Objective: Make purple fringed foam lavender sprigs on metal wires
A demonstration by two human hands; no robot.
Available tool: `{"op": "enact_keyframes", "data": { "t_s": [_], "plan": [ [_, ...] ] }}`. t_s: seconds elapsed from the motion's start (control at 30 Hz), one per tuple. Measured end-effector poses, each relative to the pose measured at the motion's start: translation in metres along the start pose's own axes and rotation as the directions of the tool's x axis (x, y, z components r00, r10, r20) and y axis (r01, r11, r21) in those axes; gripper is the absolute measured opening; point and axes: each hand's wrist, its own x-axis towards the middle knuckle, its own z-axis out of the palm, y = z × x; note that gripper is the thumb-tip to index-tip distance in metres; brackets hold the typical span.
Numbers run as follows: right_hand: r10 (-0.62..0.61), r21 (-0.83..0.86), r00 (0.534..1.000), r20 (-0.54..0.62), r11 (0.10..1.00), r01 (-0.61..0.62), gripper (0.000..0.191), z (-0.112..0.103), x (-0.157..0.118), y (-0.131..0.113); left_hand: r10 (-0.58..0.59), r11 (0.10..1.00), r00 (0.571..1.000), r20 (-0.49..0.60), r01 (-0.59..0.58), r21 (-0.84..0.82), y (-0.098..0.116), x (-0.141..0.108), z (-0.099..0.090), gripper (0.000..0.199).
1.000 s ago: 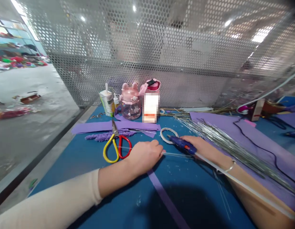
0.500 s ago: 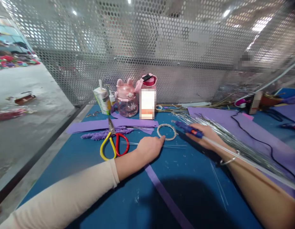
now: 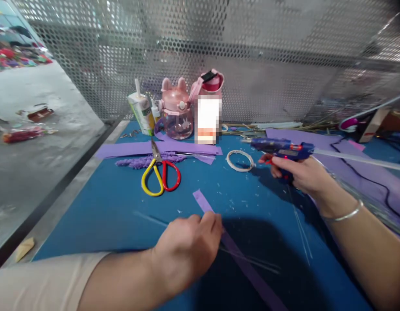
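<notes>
My right hand [image 3: 300, 172] is wrapped round the handle of a blue hot glue gun [image 3: 277, 147], one finger at its red trigger. A white glue stick [image 3: 355, 157] sticks out of its back end, and its nozzle points left. My left hand [image 3: 190, 246] is closed over a few thin wires [image 3: 252, 260], which come out on both sides of the fist. Under that hand a narrow purple strip [image 3: 203, 201] lies on the blue table [image 3: 99, 224]. A whitish ring [image 3: 230, 163] lies just below the gun's nozzle.
Scissors [image 3: 157, 157] with one yellow and one red handle lie left, by a purple fuzzy stem [image 3: 135, 162] and wide purple strips [image 3: 122, 150]. A drink carton [image 3: 143, 114] and a pink bottle [image 3: 178, 123] stand behind. A black cord [image 3: 358, 172] crosses purple sheets right.
My left hand has left the spot beside the ring and come nearer, taking hold of the wires from the table. The glue gun is now raised, in fuller view. The camera view has shifted.
</notes>
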Motion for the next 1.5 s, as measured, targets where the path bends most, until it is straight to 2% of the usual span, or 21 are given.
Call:
{"op": "enact_keyframes", "data": {
  "t_s": [0.1,0.17,0.33,0.63,0.8,1.0,1.23,1.4,1.5],
  "plan": [
    [0.051,0.145,0.966,0.252,0.985,-0.090,0.031,0.023,-0.005,-0.027,-0.060,0.996,0.997,-0.042,0.062,0.064,-0.001,-0.023,0.015,0.034],
    [0.055,0.117,0.943,0.327,0.988,-0.098,0.031,0.038,-0.009,-0.039,-0.072,0.992,0.995,-0.066,0.079,0.101,-0.005,-0.025,0.024,0.036],
    [0.053,-0.071,0.953,0.298,0.997,-0.033,0.034,0.062,-0.016,-0.042,-0.061,0.990,0.995,-0.075,0.070,0.120,-0.014,-0.020,0.034,0.037],
    [-0.079,-0.169,0.935,0.346,0.975,0.145,0.025,0.073,-0.016,-0.040,-0.025,1.000,0.998,0.060,0.026,-0.006,-0.022,-0.014,0.028,0.038],
    [-0.083,-0.227,0.943,0.322,0.960,0.162,0.027,0.079,-0.018,-0.039,-0.017,0.999,0.993,0.118,0.021,-0.037,-0.024,-0.011,0.026,0.038],
    [-0.077,-0.225,0.952,0.296,0.963,0.148,0.024,0.080,-0.016,-0.041,-0.004,0.999,0.996,0.089,0.008,-0.044,-0.024,-0.012,0.026,0.037],
    [-0.072,-0.253,0.954,0.291,0.956,0.150,0.025,0.082,-0.014,-0.044,-0.007,0.999,0.994,0.113,0.011,-0.035,-0.024,-0.012,0.026,0.036],
    [-0.068,-0.247,0.957,0.281,0.959,0.141,0.022,0.082,-0.014,-0.044,-0.045,0.996,0.999,0.002,0.045,-0.071,-0.025,-0.015,0.030,0.039],
    [-0.065,-0.252,0.959,0.275,0.958,0.137,0.022,0.082,-0.015,-0.042,-0.080,0.996,0.996,-0.028,0.079,-0.031,-0.025,-0.016,0.031,0.039]
  ]
}}
